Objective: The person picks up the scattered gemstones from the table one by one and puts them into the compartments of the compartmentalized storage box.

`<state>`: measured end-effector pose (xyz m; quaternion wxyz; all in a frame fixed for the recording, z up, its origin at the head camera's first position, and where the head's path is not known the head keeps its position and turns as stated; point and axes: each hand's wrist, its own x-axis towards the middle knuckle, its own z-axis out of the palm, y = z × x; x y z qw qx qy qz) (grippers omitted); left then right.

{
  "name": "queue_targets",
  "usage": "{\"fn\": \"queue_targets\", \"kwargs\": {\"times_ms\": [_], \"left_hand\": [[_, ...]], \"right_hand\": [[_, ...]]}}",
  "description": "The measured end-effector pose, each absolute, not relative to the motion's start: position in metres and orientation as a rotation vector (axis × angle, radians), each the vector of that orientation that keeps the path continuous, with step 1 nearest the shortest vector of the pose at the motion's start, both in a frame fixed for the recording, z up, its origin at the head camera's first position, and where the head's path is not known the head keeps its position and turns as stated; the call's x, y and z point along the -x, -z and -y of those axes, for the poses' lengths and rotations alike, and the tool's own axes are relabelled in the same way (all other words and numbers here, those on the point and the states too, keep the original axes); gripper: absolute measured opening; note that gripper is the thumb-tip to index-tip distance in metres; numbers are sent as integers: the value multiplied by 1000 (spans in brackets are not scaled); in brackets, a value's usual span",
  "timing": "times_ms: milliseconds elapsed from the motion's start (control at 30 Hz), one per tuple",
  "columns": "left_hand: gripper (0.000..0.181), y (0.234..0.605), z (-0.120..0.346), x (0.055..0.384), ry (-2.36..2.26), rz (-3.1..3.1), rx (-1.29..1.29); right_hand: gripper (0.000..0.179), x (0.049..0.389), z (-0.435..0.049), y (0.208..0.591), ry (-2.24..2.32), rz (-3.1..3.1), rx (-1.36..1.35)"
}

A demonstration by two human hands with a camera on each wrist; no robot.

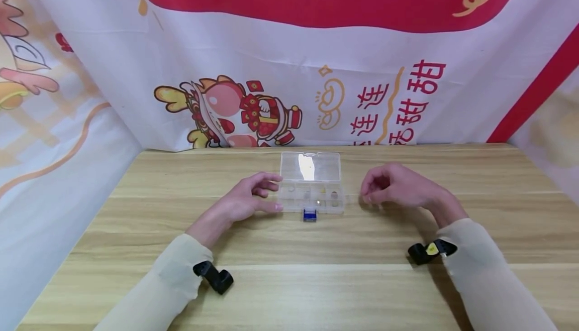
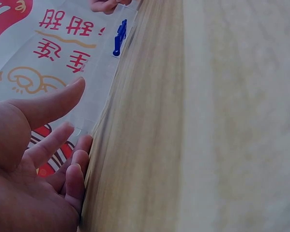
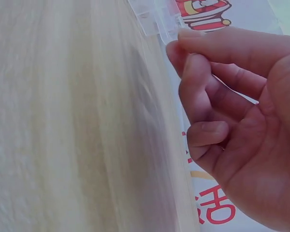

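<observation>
A clear plastic compartment box stands on the table with its lid raised at the back. A blue catch projects from its front side. Several tiny items lie in its compartments, too small to identify. My left hand is at the box's left end, thumb by the front corner and fingers by the rear; the thumb stands apart from the fingers in the left wrist view. To the right of the box is my right hand, fingers bent, thumb and index tips together. Whether something tiny is between those tips is hidden.
The wood-grain table extends toward me and to both sides. A printed cloth hangs along its back edge, close behind the box, and continues at left and right. Black wrist cameras are strapped over both sleeves.
</observation>
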<state>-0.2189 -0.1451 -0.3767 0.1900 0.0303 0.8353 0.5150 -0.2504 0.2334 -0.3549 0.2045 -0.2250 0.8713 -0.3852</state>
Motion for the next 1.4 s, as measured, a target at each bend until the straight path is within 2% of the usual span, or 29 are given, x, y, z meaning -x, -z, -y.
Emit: {"fn": "queue_targets", "kwargs": {"times_ms": [1400], "left_hand": [[63, 377, 145, 218, -1448, -2352, -84]], "right_hand": [[19, 239, -184, 358, 1318, -2443, 655]]}}
